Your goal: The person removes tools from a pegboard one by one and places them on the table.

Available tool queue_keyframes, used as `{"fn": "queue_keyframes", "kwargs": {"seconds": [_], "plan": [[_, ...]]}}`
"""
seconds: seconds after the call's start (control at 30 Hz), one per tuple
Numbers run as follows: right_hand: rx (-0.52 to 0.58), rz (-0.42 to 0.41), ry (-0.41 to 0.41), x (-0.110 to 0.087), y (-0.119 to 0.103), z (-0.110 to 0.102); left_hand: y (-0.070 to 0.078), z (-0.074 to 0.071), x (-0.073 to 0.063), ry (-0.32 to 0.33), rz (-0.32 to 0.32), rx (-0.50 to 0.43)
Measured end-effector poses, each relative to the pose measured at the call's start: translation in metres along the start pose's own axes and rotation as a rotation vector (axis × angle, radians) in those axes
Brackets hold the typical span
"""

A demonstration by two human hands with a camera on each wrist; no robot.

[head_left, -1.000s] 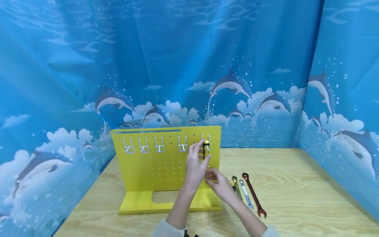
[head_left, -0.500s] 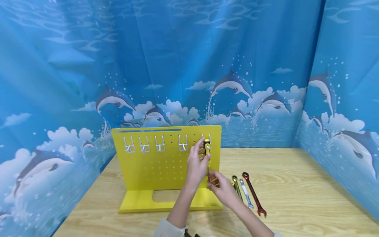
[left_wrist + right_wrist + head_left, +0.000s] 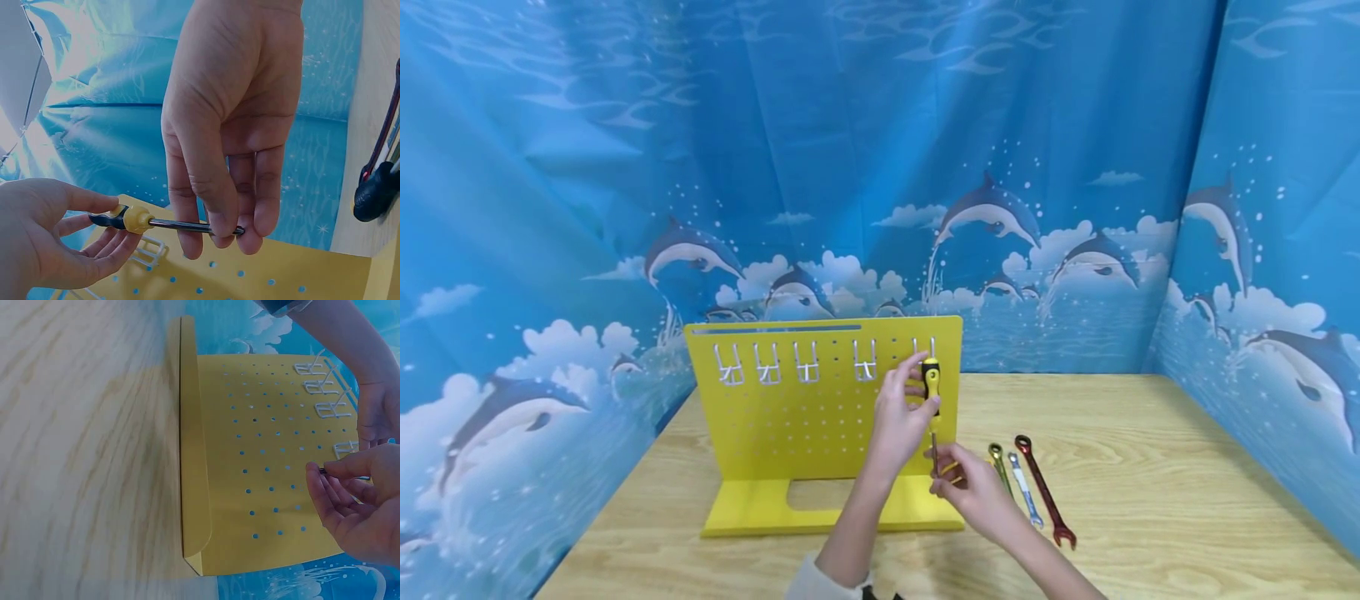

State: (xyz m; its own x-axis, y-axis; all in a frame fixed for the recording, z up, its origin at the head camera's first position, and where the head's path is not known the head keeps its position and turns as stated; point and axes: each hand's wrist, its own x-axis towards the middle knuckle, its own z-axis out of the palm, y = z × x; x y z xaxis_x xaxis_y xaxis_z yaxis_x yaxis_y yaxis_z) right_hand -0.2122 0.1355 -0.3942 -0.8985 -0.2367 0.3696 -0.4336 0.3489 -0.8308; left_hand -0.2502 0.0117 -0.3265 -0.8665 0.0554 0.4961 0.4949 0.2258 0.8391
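Note:
A screwdriver [image 3: 932, 383] with a yellow and black handle stands upright, tip down, in front of the right end of the yellow pegboard [image 3: 805, 417]. My left hand [image 3: 901, 412] holds its handle between thumb and fingers. Lower down, my right hand [image 3: 973, 487] pinches the metal shaft [image 3: 187, 225] near its tip, as the left wrist view shows. Just behind the handle, a wire hook [image 3: 933, 343] is partly hidden. In the right wrist view only the dark tip [image 3: 322, 470] peeks out between thumb and forefinger.
Several wire hooks [image 3: 806, 367] line the board's upper part. Right of the board, a green-gold wrench [image 3: 1000, 467], a silver wrench [image 3: 1026, 492] and a red wrench [image 3: 1045, 492] lie on the wooden table [image 3: 1150, 467]. A black tool handle [image 3: 375, 194] shows beside them in the left wrist view.
The screwdriver has shifted slightly right and down, off the end hook, with my left hand. My right hand has moved a little right and down, and the shaft now shows at its fingers.

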Motion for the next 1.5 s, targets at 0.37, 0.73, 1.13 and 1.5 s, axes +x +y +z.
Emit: {"fn": "queue_keyframes", "kwargs": {"seconds": [0.37, 0.73, 1.13, 1.5], "plan": [[0.02, -0.002, -0.052, -0.015, -0.019, -0.012, 0.02, -0.006, -0.009, -0.044, 0.008, -0.028], [0.011, -0.019, -0.063, -0.025, -0.021, -0.03, 0.028, 0.003, -0.016, -0.074, 0.042, -0.112], [-0.096, 0.019, 0.012, -0.043, -0.005, -0.059, 0.018, 0.042, -0.018, -0.112, 0.109, -0.24], [-0.147, 0.116, 0.148, -0.055, 0.014, -0.085, 0.012, 0.083, -0.007, -0.144, 0.09, -0.316]]}}
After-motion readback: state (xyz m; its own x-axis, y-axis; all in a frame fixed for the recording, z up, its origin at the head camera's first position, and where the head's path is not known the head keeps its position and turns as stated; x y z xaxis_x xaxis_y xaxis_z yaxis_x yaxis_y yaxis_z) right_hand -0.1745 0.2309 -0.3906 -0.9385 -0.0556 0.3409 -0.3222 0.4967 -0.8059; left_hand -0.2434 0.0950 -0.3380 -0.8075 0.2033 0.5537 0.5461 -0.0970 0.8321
